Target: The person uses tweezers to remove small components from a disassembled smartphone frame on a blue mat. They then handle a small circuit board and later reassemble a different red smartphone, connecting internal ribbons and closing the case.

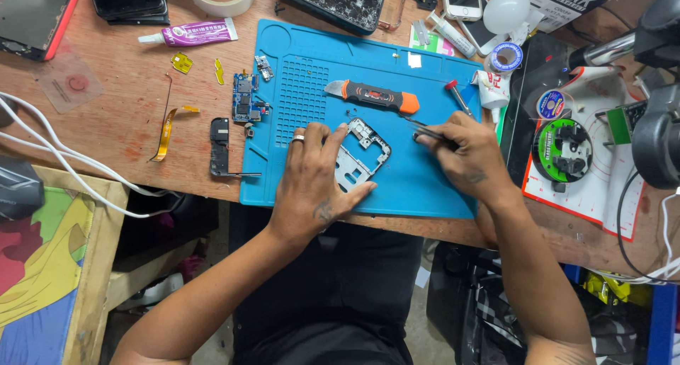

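Bench: worn wooden table (127,117), crowded with phone parts and tools, seen from above; the person's lap shows below its near edge.
Mat: blue work mat (439,188) at the middle of the table, with a grid of small pockets in its left half.
Left hand: left hand (312,177) lies flat on the mat, fingers spread fairly wide, a ring on one finger; it presses down on the phone frame.
Phone frame: silver phone frame (361,152) lies on the mat at the centre, its lower left part under the left hand's fingers, its upper end free toward 1 o'clock.
Right hand: right hand (467,156) sits at 3 o'clock of the frame, fingers pinched narrow around the tweezers.
Tweezers: thin metal tweezers (425,130) point toward 9 o'clock, tips just beside the frame's upper right edge; whether they touch it cannot be told.
Knife: orange and black utility knife (372,96) on the mat at 12 o'clock of the frame, apart from both hands.
Screwdriver: small red-capped screwdriver (458,97) at 1 o'clock, near the mat's right edge.
Circuit board: blue circuit board (246,97) at 10 o'clock, at the mat's left edge.
Glue: purple glue tube (191,33) at 11 o'clock, far from the hands.
Solder: green reel (563,149) at 3 o'clock, beyond the right hand.
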